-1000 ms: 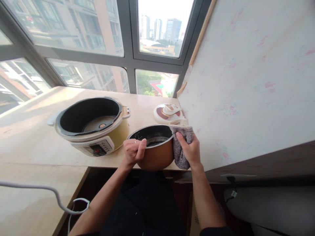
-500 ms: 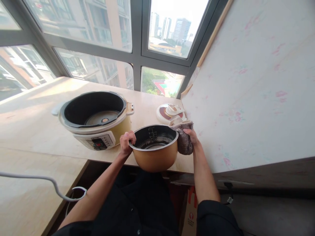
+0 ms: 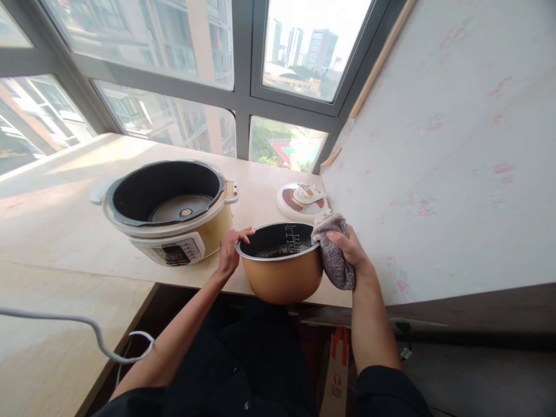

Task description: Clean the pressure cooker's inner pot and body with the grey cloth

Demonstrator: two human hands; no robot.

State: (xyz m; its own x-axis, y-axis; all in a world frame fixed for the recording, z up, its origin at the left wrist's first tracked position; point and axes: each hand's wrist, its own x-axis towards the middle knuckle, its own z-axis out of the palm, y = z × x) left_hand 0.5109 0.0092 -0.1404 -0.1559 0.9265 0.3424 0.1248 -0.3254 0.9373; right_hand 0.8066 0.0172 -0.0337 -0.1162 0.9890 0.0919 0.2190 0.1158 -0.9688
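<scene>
A golden-brown inner pot point(image 3: 281, 279) with a dark, marked inside stands upright at the counter's front edge. At its left rim is my left hand point(image 3: 230, 250), palm against the outside and fingers reaching over the rim. My right hand point(image 3: 353, 248) is closed around a grey-brown towel point(image 3: 336, 263), pressing it to the pot's right rim. Left of the pot sits a cream pressure cooker body point(image 3: 208, 231), lidless, showing its black interior and a round plate at the bottom. Behind the pot, a white and brown lid point(image 3: 299, 200) rests near the wall.
The pale counter point(image 3: 256, 174) runs along the windows. A flower-patterned wall point(image 3: 456, 174) closes off the right side. A grey cable point(image 3: 65, 315) hangs across the lower left. Below the counter edge stands a paper bag point(image 3: 335, 376) with red handles.
The pot has shifted slightly right and turned, its inside markings now farther right. My left fingers have loosened and stretched over the rim. My right hand and the towel have moved right and slightly down.
</scene>
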